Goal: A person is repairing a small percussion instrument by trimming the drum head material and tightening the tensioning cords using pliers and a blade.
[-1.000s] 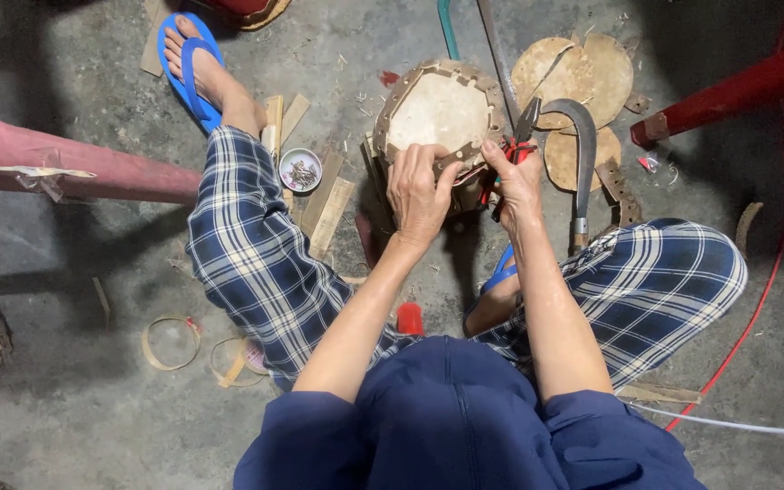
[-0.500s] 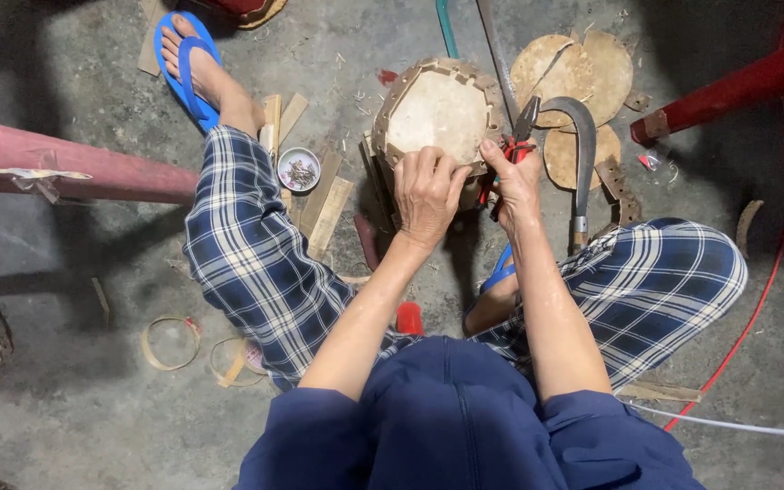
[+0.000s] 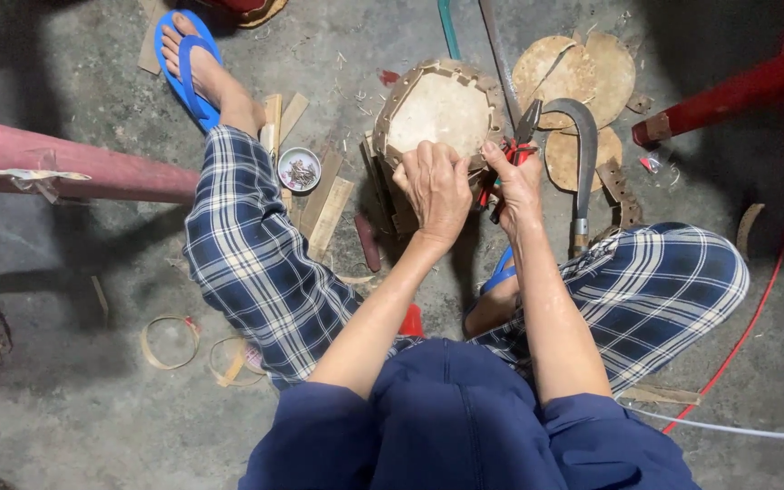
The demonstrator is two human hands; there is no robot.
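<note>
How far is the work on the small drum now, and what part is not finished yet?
Done: the pale skin already lies across the top of the drum, with a band of brown strips around its rim. In hand: the left hand presses the near rim while the right hand works red-handled pliers at the right edge. Left: I cannot tell how much of the rim is fastened. Cut discs lie unused.

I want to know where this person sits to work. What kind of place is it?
Probably a small craft workshop, on a bare concrete floor. The left hand steadies a small skin-topped drum, the right hand holds red-handled pliers, and wood offcuts and round leather pieces lie around.
</note>
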